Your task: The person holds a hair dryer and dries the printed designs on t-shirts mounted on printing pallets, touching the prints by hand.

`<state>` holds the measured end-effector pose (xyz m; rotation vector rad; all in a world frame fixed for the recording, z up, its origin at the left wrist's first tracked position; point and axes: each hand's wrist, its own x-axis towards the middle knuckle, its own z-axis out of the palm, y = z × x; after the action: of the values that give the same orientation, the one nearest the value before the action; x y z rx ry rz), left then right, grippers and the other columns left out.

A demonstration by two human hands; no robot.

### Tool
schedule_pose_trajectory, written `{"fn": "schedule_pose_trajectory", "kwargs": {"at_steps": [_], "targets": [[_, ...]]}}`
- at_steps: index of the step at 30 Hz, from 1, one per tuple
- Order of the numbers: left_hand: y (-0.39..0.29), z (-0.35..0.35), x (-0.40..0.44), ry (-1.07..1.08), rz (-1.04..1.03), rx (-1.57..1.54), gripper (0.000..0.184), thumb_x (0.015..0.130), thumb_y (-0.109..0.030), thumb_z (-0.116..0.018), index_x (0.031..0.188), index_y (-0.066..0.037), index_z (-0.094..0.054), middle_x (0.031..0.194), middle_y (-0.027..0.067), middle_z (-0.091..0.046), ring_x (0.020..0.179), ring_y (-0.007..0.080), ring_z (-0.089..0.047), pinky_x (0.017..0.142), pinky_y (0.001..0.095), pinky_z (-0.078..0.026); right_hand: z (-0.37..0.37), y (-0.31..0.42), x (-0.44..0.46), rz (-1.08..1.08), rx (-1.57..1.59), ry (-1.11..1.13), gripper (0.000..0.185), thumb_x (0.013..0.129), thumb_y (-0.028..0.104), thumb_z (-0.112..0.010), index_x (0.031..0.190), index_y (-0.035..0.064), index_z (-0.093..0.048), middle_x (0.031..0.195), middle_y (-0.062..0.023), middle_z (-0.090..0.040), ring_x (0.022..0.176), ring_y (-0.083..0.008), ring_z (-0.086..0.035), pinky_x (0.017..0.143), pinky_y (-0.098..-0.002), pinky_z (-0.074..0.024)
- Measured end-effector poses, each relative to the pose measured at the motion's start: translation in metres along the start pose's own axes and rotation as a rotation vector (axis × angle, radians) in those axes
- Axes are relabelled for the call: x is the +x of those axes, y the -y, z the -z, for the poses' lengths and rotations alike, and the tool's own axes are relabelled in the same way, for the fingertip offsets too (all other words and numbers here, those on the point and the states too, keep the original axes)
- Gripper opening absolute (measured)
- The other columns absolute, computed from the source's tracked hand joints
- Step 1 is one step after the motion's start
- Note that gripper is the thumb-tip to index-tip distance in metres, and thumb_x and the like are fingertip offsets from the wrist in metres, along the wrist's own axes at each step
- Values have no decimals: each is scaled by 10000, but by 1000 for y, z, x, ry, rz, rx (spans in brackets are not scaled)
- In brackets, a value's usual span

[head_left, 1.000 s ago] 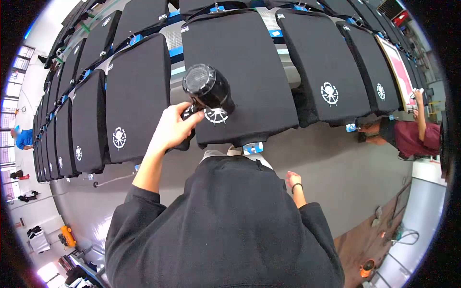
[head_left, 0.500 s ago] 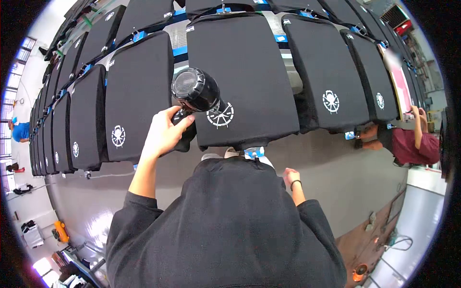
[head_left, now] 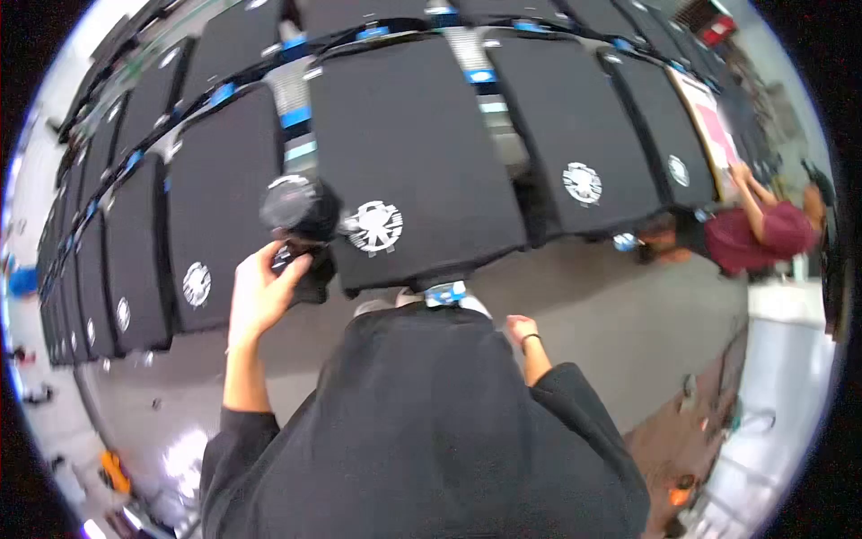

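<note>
Left of centre, my left hand grips a black hair dryer by its handle, front end just beside the white emblem on the middle black garment. Risk: a wrist dip could scrape or scorch it. Right hand, right of centre: curled, can't tell if empty. Emblem's ring lettering, blue label: too blurred to read.

- No words or numbers are readable.
- White round emblem on the middle black fabric panel: lettering blurred.
- Small white tag at the panel's far corner: illegible.
</note>
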<state>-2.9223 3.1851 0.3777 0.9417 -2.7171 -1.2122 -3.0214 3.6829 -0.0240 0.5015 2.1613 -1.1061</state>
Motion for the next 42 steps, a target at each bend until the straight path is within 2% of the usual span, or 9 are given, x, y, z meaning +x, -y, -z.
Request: {"fn": "schedule_pose_trajectory", "kwargs": {"at_steps": [11,13,15,17,18,35,39,41,42], "targets": [[-57,-33,34,124,-4,-176,173,932,-178,-660,863,-35,-591,599,-25,-523,470,58,-477,434,233,-352,48,-10,-5,-71,16,-122,239,867,249,-680,1048,115,-757,849,-37,-722,652,-144,-613,550,-326,-482],[-75,-52,40,146,-7,-229,168,935,-177,-656,868,-35,-595,605,-25,-527,470,56,-479,436,232,-355,69,-5,-16,-240,26,-90,248,888,276,-711,1038,84,-754,994,-91,-747,954,-194,-667,886,-356,-500],[-102,-72,49,192,-35,-210,177,935,-184,-661,880,-27,-599,617,-20,-543,481,54,-487,445,228,-360,84,-23,-12,-264,72,-102,244,890,278,-707,1031,84,-756,985,-97,-746,946,-195,-668,879,-350,-502],[-138,-99,55,201,-66,-147,181,931,-185,-668,899,-15,-613,620,-16,-555,485,55,-492,446,233,-359,99,-42,-1,-222,103,-109,227,895,278,-658,1047,135,-747,901,-7,-714,673,-137,-610,550,-318,-482],[-153,-115,58,202,-87,-143,205,923,-203,-676,912,-4,-627,620,-15,-562,490,59,-501,449,238,-364,106,-51,8,-274,132,-89,237,901,286,-656,1057,126,-737,918,0,-713,683,-125,-607,541,-313,-473],[-336,-308,126,115,-326,63,283,890,-253,-690,810,9,-621,568,27,-565,474,104,-542,449,285,-426,313,-171,47,-449,473,-232,294,945,288,-645,1136,65,-664,1000,-76,-714,834,-237,-660,716,-417,-545],[-348,-313,126,92,-322,28,319,887,-273,-701,837,35,-636,596,61,-605,496,132,-581,483,305,-468,305,-205,63,-284,306,-161,245,940,275,-635,996,47,-705,879,-92,-711,776,-249,-653,653,-393,-535],[-344,-319,133,48,-345,91,399,852,-328,-720,949,57,-681,683,159,-662,606,218,-661,620,371,-513,283,-263,107,148,-515,-132,350,917,357,-590,945,37,-728,893,-174,-717,717,-323,-653,675,-435,-524],[-353,-313,129,77,-311,104,399,850,-327,-722,964,53,-683,695,163,-663,598,220,-654,615,371,-509,273,-259,112,-71,-196,-168,373,915,373,-581,936,27,-718,906,-187,-715,748,-354,-654,703,-451,-520]]}}
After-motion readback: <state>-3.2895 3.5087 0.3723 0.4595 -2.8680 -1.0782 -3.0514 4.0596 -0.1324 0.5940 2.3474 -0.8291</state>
